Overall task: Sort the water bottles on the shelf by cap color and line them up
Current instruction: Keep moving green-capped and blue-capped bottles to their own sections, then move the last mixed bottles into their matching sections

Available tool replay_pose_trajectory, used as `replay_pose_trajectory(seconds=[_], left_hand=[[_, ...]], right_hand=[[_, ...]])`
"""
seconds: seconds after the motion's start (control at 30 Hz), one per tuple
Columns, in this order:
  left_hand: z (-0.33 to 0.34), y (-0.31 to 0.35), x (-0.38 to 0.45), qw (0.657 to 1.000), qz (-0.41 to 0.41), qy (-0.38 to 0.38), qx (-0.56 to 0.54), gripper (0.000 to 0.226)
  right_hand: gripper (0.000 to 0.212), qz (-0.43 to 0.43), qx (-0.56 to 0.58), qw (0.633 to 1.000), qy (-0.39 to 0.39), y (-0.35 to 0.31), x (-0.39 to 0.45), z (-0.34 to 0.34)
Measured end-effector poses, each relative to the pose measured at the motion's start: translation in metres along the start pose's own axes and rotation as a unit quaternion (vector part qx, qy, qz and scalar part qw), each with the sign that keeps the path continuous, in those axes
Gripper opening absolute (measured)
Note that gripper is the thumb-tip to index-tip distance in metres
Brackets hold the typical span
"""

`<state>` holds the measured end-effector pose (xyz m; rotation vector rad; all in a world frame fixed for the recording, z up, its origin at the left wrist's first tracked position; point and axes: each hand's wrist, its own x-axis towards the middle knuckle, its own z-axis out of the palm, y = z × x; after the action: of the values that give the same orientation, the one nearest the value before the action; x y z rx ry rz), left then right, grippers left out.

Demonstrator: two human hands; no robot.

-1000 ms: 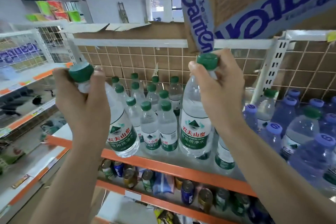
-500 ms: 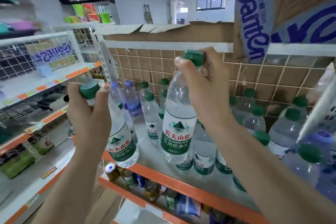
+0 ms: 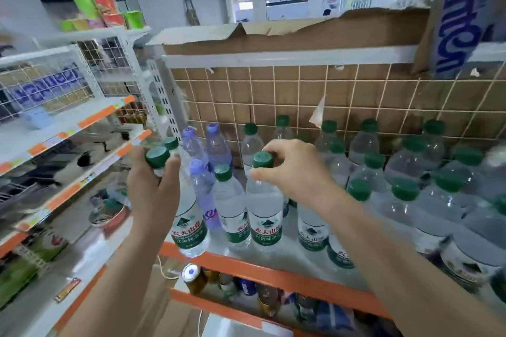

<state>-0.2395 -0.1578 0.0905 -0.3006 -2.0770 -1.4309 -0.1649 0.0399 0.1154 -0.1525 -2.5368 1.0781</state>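
Left hand (image 3: pixel 149 189): grip closed round the neck of a green-capped bottle (image 3: pixel 189 230), fingers wrapped just below the cap. The bottle tilts, base toward 5 o'clock, at the front left corner of the shelf (image 3: pixel 273 272); whether the base touches the deck cannot be told. A second green cap shows just behind the knuckles; whether this hand also holds that bottle cannot be told.

Right hand (image 3: pixel 293 169): grip narrow, thumb and fingertips pinching the cap of a second green-capped bottle (image 3: pixel 265 216), which stands upright at the front edge, seemingly set down.

Between the two held bottles stands a third green-capped bottle (image 3: pixel 231 213), upright, close beside the right-hand one.

At 11 o'clock from the right hand, three purple-capped bottles (image 3: pixel 204 175) are clustered against the left upright, behind and between the green ones at the front. At 3 o'clock, the green-capped group (image 3: pixel 405 172) fills the shelf, massed but not in clear rows.

Condition of goods: clear plastic, full, green-and-white labels with red script on the green-capped type; purple-tinted bodies on the other. Right edge of view blurred.

Assessment: sorting partly done. Colours are largely grouped, yet green bottles sit at the purple end. Lining up remains.
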Motion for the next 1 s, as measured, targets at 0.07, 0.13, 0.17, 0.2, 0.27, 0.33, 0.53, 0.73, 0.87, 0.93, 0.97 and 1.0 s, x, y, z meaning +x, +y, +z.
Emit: replay_pose_trajectory(seconds=[0.07,0.13,0.17,0.2,0.27,0.33,0.53,0.73,0.87,0.93,0.97,1.0], left_hand=[[-0.001,-0.015,0.004,1.000,0.001,-0.005,0.003,0.016],[-0.002,-0.028,0.008,1.000,-0.009,-0.007,0.007,0.015],[-0.002,-0.034,0.011,1.000,-0.012,-0.010,0.005,0.015],[-0.002,-0.040,0.014,1.000,-0.013,-0.013,0.003,0.015],[0.001,-0.050,0.020,1.000,-0.015,-0.014,-0.001,0.016],[0.007,-0.062,0.022,1.000,-0.014,-0.020,-0.005,0.016],[0.022,-0.092,0.026,0.999,-0.012,-0.028,0.024,0.018],[0.026,-0.114,0.033,0.999,-0.029,-0.018,0.019,0.018],[0.031,-0.124,0.041,0.998,-0.042,-0.041,0.024,0.022],[0.032,-0.130,0.043,0.996,-0.059,-0.055,0.036,0.031],[0.032,-0.132,0.044,0.995,-0.067,-0.062,0.040,0.036],[0.031,-0.130,0.046,0.994,-0.073,-0.065,0.041,0.042]], right_hand=[[0.020,0.024,-0.036,0.999,-0.030,0.003,0.005,0.016],[0.023,0.051,-0.064,0.995,-0.050,0.007,0.011,0.030],[0.023,0.067,-0.073,0.993,-0.057,0.009,0.015,0.034],[0.022,0.081,-0.080,0.992,-0.058,0.011,0.017,0.037],[0.024,0.095,-0.090,0.990,-0.054,0.011,0.023,0.039],[0.026,0.101,-0.096,0.989,-0.050,0.009,0.027,0.041],[0.022,0.126,-0.127,0.983,-0.042,0.006,0.033,0.041],[0.019,0.110,-0.171,0.972,-0.115,-0.001,0.042,0.040],[0.015,0.115,-0.192,0.965,-0.138,-0.004,0.050,0.039],[0.022,0.123,-0.177,0.969,-0.125,-0.007,0.056,0.036],[0.024,0.122,-0.164,0.973,-0.109,-0.009,0.060,0.035],[0.025,0.115,-0.150,0.978,-0.090,-0.013,0.065,0.034]])
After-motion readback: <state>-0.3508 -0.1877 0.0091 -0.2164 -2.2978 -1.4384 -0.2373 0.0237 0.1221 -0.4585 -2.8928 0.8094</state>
